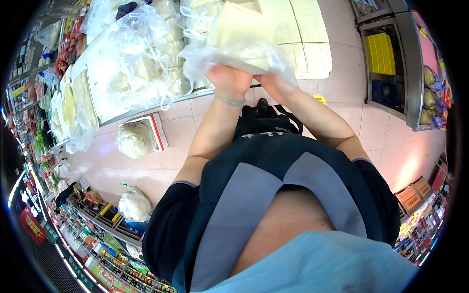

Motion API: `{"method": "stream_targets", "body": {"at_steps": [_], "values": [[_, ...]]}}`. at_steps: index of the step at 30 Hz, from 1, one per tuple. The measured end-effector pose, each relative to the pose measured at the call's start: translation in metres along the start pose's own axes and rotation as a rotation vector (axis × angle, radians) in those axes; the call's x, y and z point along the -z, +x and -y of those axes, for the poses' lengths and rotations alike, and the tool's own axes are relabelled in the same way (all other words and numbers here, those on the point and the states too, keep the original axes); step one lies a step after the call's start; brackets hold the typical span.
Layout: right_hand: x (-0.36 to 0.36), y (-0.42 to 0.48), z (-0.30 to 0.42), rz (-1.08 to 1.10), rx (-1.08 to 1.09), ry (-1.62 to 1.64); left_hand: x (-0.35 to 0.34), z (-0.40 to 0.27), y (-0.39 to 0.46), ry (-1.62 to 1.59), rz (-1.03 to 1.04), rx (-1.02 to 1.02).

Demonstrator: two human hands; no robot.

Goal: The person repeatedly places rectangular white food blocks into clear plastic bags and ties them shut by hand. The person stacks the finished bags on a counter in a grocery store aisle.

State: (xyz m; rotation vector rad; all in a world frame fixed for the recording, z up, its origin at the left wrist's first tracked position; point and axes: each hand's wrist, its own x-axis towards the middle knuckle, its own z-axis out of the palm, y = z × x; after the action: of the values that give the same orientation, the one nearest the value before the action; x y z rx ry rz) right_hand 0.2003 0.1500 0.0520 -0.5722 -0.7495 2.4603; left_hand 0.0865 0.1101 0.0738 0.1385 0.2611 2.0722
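My left hand [232, 82], with a pale bangle at its wrist, grips the near side of a clear plastic bag [198, 60]. On the bag's other side my right hand [277, 87] holds it too, its fingers partly hidden by the film. Inside, or just behind the film, is a pale yellow block [240, 27], probably tofu; motion blur hides how far the bag covers it. Both hands are above the near edge of the counter. Left of them are several knotted clear bags [146, 67] of pale blocks. Larger pale slabs [302, 44] lie in rows to the right.
Flat bagged goods [82, 95] lie at the counter's left end. On the tiled floor stand a wrapped bundle [135, 139] and a white bag [135, 204]. A metal rack [384, 66] with a yellow basket [381, 54] stands to the right.
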Motion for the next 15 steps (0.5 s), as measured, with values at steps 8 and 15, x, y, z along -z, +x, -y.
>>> {"method": "stream_targets", "body": {"at_steps": [8, 15], "values": [[-0.001, -0.018, 0.007, -0.308, -0.224, 0.233, 0.067, -0.019, -0.023, 0.949, -0.019, 0.101], [0.010, -0.008, -0.023, -0.396, -0.027, -0.151, 0.056, -0.022, -0.010, 1.326, -0.045, 0.135]]}}
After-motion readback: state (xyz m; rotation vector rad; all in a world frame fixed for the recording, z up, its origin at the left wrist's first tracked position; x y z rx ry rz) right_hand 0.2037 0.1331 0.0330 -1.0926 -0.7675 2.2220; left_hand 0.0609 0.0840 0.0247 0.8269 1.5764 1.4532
